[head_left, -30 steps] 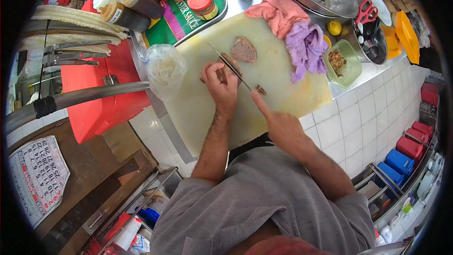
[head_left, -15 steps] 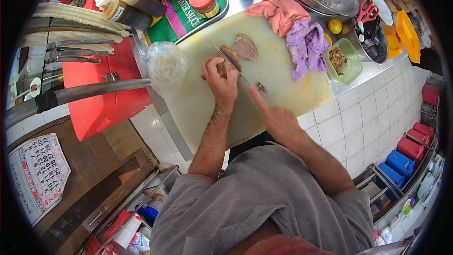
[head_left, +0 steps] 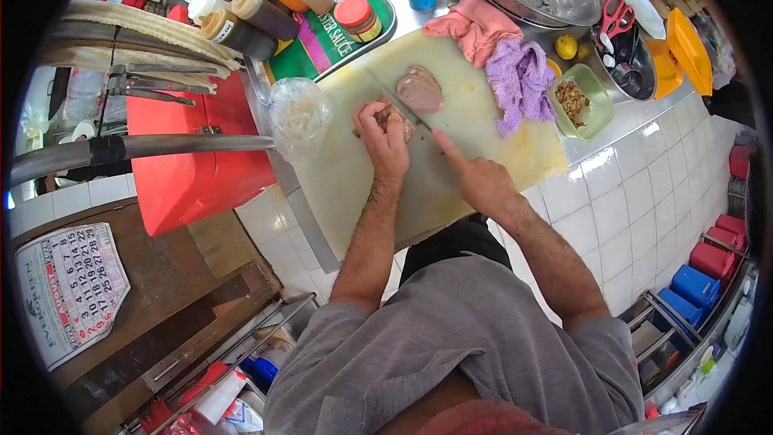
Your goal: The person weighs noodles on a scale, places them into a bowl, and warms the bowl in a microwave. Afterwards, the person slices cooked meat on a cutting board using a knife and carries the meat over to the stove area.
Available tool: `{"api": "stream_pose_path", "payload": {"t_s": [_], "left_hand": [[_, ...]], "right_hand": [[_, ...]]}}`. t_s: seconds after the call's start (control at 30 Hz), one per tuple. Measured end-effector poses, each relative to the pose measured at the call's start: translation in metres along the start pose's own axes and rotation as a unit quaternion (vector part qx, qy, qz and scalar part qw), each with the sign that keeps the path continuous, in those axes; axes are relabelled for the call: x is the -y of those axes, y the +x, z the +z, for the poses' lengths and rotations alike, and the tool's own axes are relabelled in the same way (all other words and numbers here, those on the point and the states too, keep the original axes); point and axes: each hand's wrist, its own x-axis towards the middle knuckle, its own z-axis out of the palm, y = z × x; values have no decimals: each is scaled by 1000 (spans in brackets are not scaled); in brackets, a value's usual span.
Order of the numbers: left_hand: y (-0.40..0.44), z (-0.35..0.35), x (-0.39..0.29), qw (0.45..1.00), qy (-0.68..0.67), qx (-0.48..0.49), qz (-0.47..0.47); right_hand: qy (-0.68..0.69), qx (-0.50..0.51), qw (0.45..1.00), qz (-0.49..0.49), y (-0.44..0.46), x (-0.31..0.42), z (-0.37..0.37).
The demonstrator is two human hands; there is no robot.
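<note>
A piece of brown meat [head_left: 396, 119] lies on the pale cutting board [head_left: 491, 163], and the fingers of my left hand [head_left: 385, 145] are bent over it, pressing it down. My right hand [head_left: 485, 184] is closed round the handle of a knife [head_left: 403, 105], with the index finger stretched along it. The blade runs diagonally up and left, right against the meat's edge. Slices of meat [head_left: 419, 89] lie just beyond the blade. The knife handle is mostly hidden in my hand.
A clear plastic bag [head_left: 299, 117] sits left of the board. Pink [head_left: 475, 26] and purple [head_left: 519, 84] cloths lie at its right, beside a green container [head_left: 592, 105]. A tray [head_left: 393, 20] with bottles and a jar [head_left: 357, 18] stands behind. A red box [head_left: 193, 165] is at left.
The knife has moved to a flatter place beside the slices, and the small scrap right of the blade no longer shows. The whole view has shifted slightly. Both hands keep their hold.
</note>
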Motion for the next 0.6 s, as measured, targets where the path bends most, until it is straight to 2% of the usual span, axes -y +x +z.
{"api": "stream_pose_path", "payload": {"t_s": [0.07, 0.17, 0.27, 0.33, 0.47, 0.53, 0.6], "left_hand": [[-2, 1, 0, 1000, -9, -1, -15], [-4, 0, 9, 998, 53, -4, 17], [-6, 3, 12, 998, 53, 0, 15], [-6, 5, 13, 999, 22, -20, 15], [-5, 5, 16, 1000, 23, -13, 11], [-6, 4, 16, 999, 34, -6, 17], [-6, 5, 16, 999, 34, -4, 14]], "right_hand": [[8, -5, 1000, 14, -11, -4, 1], [34, -17, 998, 41, -30, 4, -8], [22, -18, 999, 16, -51, 11, -14], [22, -114, 991, -60, -59, 6, -6], [19, -109, 993, -52, -68, 9, -7], [3, -53, 998, -29, -71, 13, -11], [2, -53, 998, -30, -73, 13, -10]]}}
